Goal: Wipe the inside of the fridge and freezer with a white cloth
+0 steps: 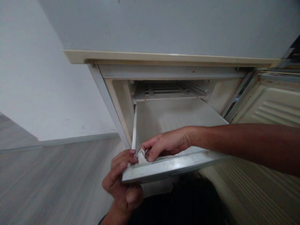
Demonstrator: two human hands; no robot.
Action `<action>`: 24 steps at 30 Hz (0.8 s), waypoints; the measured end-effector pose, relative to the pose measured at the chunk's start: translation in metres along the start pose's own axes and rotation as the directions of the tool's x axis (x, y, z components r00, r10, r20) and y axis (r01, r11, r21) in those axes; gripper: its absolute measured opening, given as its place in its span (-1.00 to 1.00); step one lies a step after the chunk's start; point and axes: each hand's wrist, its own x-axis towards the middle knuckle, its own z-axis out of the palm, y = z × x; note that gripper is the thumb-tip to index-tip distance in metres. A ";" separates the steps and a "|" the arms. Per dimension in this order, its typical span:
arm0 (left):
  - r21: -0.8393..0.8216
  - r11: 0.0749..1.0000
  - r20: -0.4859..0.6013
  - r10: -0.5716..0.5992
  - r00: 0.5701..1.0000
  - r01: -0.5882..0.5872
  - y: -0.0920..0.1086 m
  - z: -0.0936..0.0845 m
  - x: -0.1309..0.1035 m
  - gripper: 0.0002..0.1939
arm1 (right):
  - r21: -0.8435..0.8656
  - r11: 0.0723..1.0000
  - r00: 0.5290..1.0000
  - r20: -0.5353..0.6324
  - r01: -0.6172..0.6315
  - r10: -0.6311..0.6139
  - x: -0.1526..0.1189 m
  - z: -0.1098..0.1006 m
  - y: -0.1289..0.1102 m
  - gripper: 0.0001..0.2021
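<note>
A white freezer drawer (173,114) is pulled out of the lower compartment of a fridge. My left hand (123,175) grips its front left corner, fingers over the side wall and thumb below the front rim. Inside the drawer, my right hand (167,143) is closed on a white cloth (142,157), pressing it into the front left corner just behind the rim. Part of the cloth lies along the inner side of the front wall. My right forearm crosses over the drawer from the right.
Behind the drawer, a white wire shelf (168,90) shows inside the compartment. The lower door (272,109) stands open at right. Above, the closed upper door (168,28) juts out over the opening. A white wall (61,93) and wood-look floor (58,181) lie at left.
</note>
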 end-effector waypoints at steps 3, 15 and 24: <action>-0.044 0.997 0.003 0.063 0.998 -0.063 -0.002 -0.001 -0.002 -0.43 | -0.012 0.998 0.998 0.024 0.058 -0.057 -0.010 0.001 -0.009 -0.68; 0.013 0.999 0.035 0.046 0.998 -0.046 -0.003 -0.008 -0.007 -0.53 | -0.451 0.691 0.584 -0.374 0.565 -0.721 -0.009 0.028 -0.076 -0.83; 0.117 0.989 0.080 0.083 0.993 -0.092 -0.002 -0.014 -0.016 -0.51 | -0.978 -0.188 0.812 0.183 0.092 -0.555 0.024 0.013 -0.030 -0.63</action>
